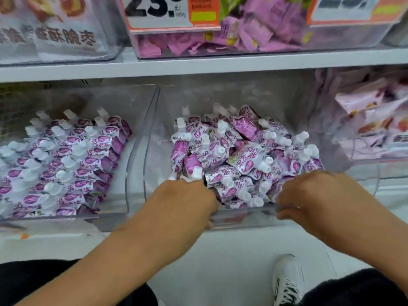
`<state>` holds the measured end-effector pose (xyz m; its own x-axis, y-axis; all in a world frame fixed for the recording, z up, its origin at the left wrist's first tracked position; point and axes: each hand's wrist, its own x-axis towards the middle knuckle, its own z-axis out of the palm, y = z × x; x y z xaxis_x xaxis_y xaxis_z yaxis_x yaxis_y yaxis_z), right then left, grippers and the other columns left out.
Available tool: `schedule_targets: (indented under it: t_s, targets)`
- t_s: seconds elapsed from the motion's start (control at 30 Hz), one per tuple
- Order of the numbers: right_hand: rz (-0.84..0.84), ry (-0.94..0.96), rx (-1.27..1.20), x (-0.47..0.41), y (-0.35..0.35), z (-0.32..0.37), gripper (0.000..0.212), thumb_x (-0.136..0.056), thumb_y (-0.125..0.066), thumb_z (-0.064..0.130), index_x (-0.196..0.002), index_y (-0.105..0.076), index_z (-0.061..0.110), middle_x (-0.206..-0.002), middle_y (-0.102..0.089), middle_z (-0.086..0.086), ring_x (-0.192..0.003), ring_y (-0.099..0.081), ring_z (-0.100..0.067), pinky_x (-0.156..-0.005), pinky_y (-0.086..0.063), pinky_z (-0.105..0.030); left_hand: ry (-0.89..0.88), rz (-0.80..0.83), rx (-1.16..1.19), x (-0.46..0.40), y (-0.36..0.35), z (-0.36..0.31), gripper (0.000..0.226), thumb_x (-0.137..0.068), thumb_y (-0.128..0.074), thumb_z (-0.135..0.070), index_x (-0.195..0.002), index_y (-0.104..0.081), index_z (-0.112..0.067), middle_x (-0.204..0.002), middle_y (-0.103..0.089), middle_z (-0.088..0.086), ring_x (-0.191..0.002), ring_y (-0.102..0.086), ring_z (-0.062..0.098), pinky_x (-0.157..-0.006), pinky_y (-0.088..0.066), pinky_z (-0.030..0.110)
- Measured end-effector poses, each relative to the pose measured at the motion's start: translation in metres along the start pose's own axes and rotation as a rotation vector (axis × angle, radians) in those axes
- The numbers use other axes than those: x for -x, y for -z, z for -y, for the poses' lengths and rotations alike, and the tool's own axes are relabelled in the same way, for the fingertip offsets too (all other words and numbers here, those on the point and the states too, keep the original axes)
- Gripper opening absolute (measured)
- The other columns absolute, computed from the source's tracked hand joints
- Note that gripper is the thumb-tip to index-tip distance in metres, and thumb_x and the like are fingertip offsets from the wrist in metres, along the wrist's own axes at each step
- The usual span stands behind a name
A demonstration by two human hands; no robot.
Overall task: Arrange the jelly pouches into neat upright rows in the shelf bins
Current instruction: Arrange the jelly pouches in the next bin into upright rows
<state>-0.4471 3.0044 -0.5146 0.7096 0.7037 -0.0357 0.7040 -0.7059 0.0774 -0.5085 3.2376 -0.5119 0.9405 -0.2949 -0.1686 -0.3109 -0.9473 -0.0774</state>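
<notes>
**Both hands at the front of the middle bin**

White store shelving (198, 65) above both hands, clear bins side by side beneath it. Left hand (187, 202) and right hand (320, 199) over the front rim of the middle bin (242, 214), fingers curled down past the rim and hidden (cannot tell whether gripping pouches or the wall). Jumbled jelly pouches (240, 160) heaped between and just beyond the hands. Neat rows of pouches (64, 160) in the left bin (123, 202), beside the left hand. Pink packets (375, 120) beyond the right hand. White sneaker (286, 281) below the right wrist
</notes>
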Motion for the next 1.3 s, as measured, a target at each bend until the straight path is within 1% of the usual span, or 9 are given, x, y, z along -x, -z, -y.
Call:
schedule_targets:
  t_s: [0.13, 0.27, 0.37, 0.5, 0.7, 0.9, 1.03, 1.2, 1.3]
  targets:
    - [0.046, 0.001, -0.218, 0.009, -0.004, -0.003, 0.013, -0.076, -0.076, 0.042, -0.071, -0.068, 0.034, -0.069, -0.063, 0.018, -0.065, -0.062, -0.008, -0.057, -0.051, -0.031, -0.076, 0.056, 0.141, 0.014, -0.004, 0.009, 0.040, -0.091, -0.055, -0.056, -0.067, -0.039, -0.027, -0.071, -0.042, -0.008, -0.083, -0.054, 0.020, -0.065, -0.031, 0.032]
    - [-0.002, 0.131, -0.503, -0.014, 0.033, -0.004, 0.035, -0.085, -0.052, 0.067, -0.098, -0.072, 0.040, -0.098, -0.068, 0.025, -0.091, -0.063, 0.005, -0.079, -0.053, -0.029, -0.167, -0.060, 0.164, 0.024, 0.018, 0.044, 0.054, -0.081, -0.043, -0.079, -0.083, -0.067, -0.030, -0.079, -0.058, -0.019, -0.081, -0.057, 0.004, -0.077, -0.051, 0.031]
    - [0.049, 0.358, -0.285, -0.072, 0.045, 0.026, 0.042, -0.096, -0.042, 0.056, -0.133, -0.055, 0.040, -0.138, -0.053, 0.021, -0.127, -0.048, -0.003, -0.105, -0.043, -0.035, -0.186, -0.174, 0.100, 0.025, 0.035, 0.085, 0.039, -0.081, -0.050, -0.059, -0.068, -0.070, -0.028, -0.072, -0.065, -0.015, -0.071, -0.060, 0.008, -0.071, -0.053, 0.034]
    - [0.235, 0.634, 0.115, -0.150, 0.024, 0.057, 0.052, -0.096, -0.041, 0.051, -0.145, -0.043, 0.036, -0.161, -0.022, 0.011, -0.143, -0.031, -0.016, -0.111, -0.037, -0.042, -0.205, -0.079, -0.040, 0.012, 0.025, 0.093, 0.030, -0.072, -0.043, -0.040, -0.068, -0.070, -0.026, -0.071, -0.066, -0.006, -0.072, -0.059, 0.018, -0.072, -0.050, 0.037]
    - [0.218, 0.695, 0.227, -0.180, 0.018, 0.055, 0.053, -0.089, -0.036, 0.069, -0.122, -0.063, 0.038, -0.106, -0.037, 0.005, -0.110, -0.050, -0.023, -0.081, -0.049, -0.039, -0.173, -0.011, -0.068, -0.002, 0.008, 0.102, 0.030, -0.074, -0.048, -0.045, -0.068, -0.072, -0.026, -0.069, -0.066, -0.008, -0.074, -0.056, 0.019, -0.078, -0.047, 0.036]
    - [0.252, 0.593, 0.116, -0.138, 0.023, 0.023, 0.049, -0.089, -0.043, 0.068, -0.112, -0.067, 0.032, -0.094, -0.034, 0.011, -0.087, -0.049, -0.015, -0.070, -0.043, -0.031, -0.067, -0.010, -0.088, 0.004, 0.010, 0.096, 0.045, -0.077, -0.044, -0.058, -0.069, -0.073, -0.026, -0.065, -0.062, -0.008, -0.073, -0.055, 0.018, -0.075, -0.051, 0.035]
    - [0.205, 0.476, -0.066, -0.116, 0.020, -0.017, 0.046, -0.095, -0.039, 0.063, -0.107, -0.067, 0.028, -0.096, -0.050, 0.007, -0.092, -0.054, -0.014, -0.081, -0.045, -0.034, 0.038, 0.016, -0.208, -0.004, 0.016, 0.064, 0.080, -0.074, -0.017, -0.084, -0.090, -0.070, -0.027, -0.078, -0.067, -0.007, -0.080, -0.057, 0.018, -0.087, -0.042, 0.030]
    - [0.295, 0.413, -0.146, -0.121, 0.033, -0.033, 0.049, -0.087, -0.048, 0.067, -0.110, -0.071, 0.030, -0.115, -0.058, 0.009, -0.105, -0.055, -0.009, -0.095, -0.046, -0.035, 0.123, 0.202, -0.197, -0.022, 0.026, 0.045, 0.075, -0.070, -0.035, -0.090, -0.102, -0.061, -0.028, -0.093, -0.062, -0.008, -0.085, -0.053, 0.020, -0.096, -0.036, 0.036]
    - [0.128, 0.468, -0.054, -0.154, 0.048, -0.025, 0.050, -0.088, -0.059, 0.056, -0.129, -0.061, 0.028, -0.136, -0.053, 0.005, -0.124, -0.050, -0.014, -0.106, -0.040, -0.033, 0.091, 0.154, -0.181, -0.016, 0.025, 0.049, 0.065, -0.074, -0.044, -0.081, -0.109, -0.065, -0.030, -0.091, -0.066, -0.009, -0.094, -0.056, 0.018, -0.099, -0.032, 0.033]
